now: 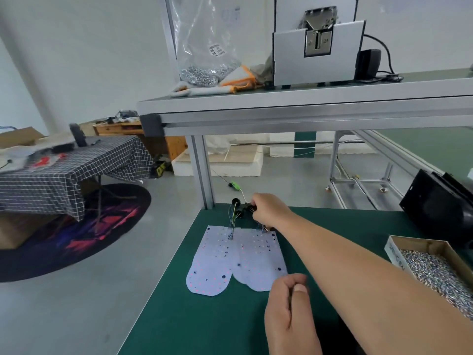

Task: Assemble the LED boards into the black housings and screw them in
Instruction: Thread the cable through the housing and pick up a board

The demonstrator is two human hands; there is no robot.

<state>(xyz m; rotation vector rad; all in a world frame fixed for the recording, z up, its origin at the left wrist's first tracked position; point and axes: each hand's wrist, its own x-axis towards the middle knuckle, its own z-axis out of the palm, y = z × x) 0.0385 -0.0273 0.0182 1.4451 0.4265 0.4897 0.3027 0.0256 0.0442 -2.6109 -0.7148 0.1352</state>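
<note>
Right hand [268, 211] reaches to the far edge of the tabletop [179, 316], fingers curled round a cluster of black connectors [236, 214]. Left hand [289, 311] is low and near me, fingers curled in with the thumb pressed on the index finger. Can't tell if anything small is pinched there.

Thin wires [233, 224] run from the connectors back to the two white LED boards [212, 262]. The boards lie flat side by side, inner edges touching. Their long axis runs near-to-far: rounded ends point toward me, straight ends with the wires point away. The left board sits close to the tabletop's left edge, beyond that edge is open floor. An aluminium post [202, 170] stands at the far left corner, just beside the connectors. Bare green surface lies in front of the boards, near my left hand.

To the right, under my forearm's far side, an open cardboard box [419, 242] is filled with small silver screws [435, 270]. Beyond it a black housing [435, 201] lies tilted at the right edge.

On the upper shelf [307, 98], a clear bag [204, 34] holds more screws at its bottom, with gloves [238, 79] and a grey machine [289, 57] alongside.
</note>
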